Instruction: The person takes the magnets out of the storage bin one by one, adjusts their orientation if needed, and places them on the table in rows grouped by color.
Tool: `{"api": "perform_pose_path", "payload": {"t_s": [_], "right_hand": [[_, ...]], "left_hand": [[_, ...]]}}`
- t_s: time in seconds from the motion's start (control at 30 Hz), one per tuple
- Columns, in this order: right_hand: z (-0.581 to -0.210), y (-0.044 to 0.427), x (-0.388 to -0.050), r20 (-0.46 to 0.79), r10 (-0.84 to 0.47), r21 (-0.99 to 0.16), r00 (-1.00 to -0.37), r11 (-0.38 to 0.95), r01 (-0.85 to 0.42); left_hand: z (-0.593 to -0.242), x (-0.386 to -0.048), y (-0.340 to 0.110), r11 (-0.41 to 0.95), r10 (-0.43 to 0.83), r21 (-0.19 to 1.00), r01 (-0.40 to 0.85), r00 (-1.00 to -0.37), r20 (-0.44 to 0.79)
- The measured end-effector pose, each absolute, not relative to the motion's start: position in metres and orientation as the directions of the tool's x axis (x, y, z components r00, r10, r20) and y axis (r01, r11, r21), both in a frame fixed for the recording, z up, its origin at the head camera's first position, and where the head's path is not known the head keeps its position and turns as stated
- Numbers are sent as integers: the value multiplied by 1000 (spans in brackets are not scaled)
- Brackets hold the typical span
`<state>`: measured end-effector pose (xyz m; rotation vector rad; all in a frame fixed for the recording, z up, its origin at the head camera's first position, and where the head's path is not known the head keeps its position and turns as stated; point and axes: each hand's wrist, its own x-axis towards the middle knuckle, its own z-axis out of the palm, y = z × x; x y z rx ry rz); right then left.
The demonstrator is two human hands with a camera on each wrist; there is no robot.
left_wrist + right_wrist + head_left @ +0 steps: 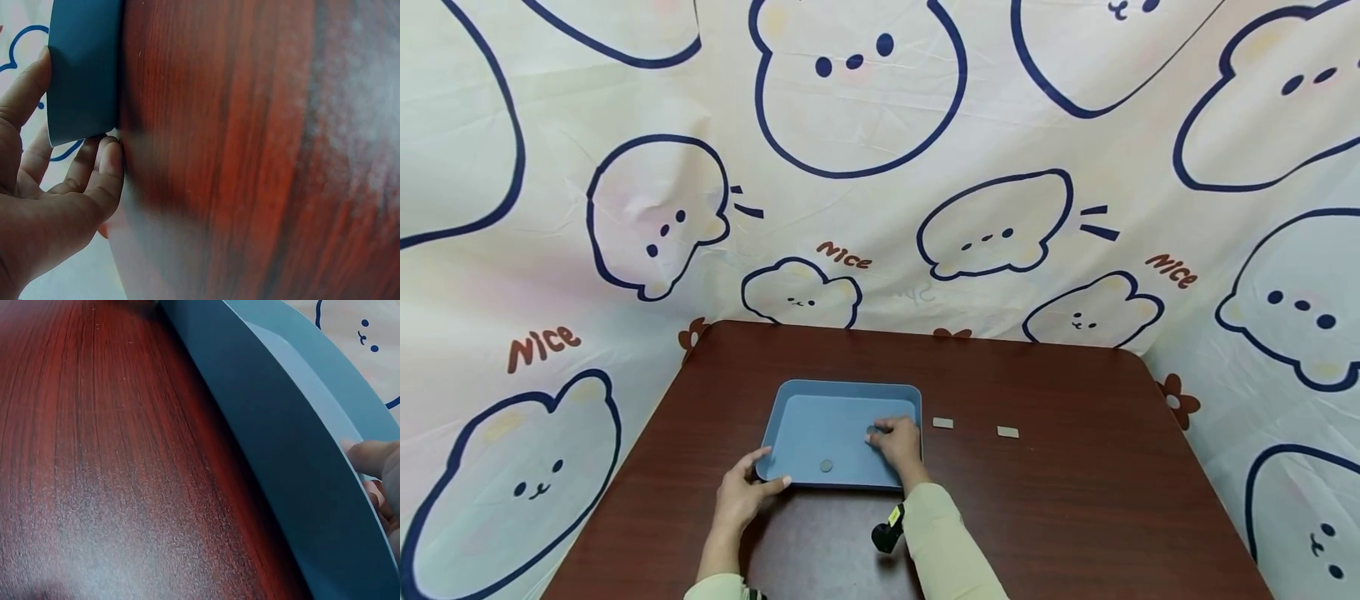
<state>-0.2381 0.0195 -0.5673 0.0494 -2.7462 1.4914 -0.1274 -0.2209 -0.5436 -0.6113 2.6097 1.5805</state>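
Note:
A shallow blue tray (820, 425) lies on the table. My left hand (739, 496) holds its near left corner, thumb at the front wall and fingers along the left side. From the left wrist view, the fingers of the left hand (56, 206) stand around the corner of the tray (84, 69). Inside the tray, toward its right side, my right hand (897, 442) pinches a small round coin (872, 430), partly covered by the fingers. Another coin (826, 466) lies flat near the front wall. In the right wrist view, the tray wall (269, 437) hides most of the right hand (381, 469).
Two small pale rectangular pieces (943, 423) (1007, 432) lie on the dark wooden table (1075, 500) right of the tray. A cloth printed with cartoon bears (857, 100) hangs behind and beside the table. A black device (887, 533) is strapped at the right wrist.

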Motion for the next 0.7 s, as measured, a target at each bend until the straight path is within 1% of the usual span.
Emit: {"api": "perform_pose_path", "payload": {"t_s": [0.17,0.33,0.47,0.7], "right_hand": [[-564,16,-238,19,-4,-802,-1000,597,-18],[-565,16,-238,-2,8,-801,-1000,599,7],[-568,16,-238,4,-1,-784,-1000,620,-4],[-572,16,-238,72,-51,-747,-996,659,-88]], "left_hand": [[-542,-128,-221,410,-316,846,-340,-923,-218],[-543,-127,-220,406,-310,849,-337,-925,-219],[-543,-126,-220,402,-310,850,-341,-924,-224],[-542,-127,-220,402,-305,850,-341,-925,-226]]}}
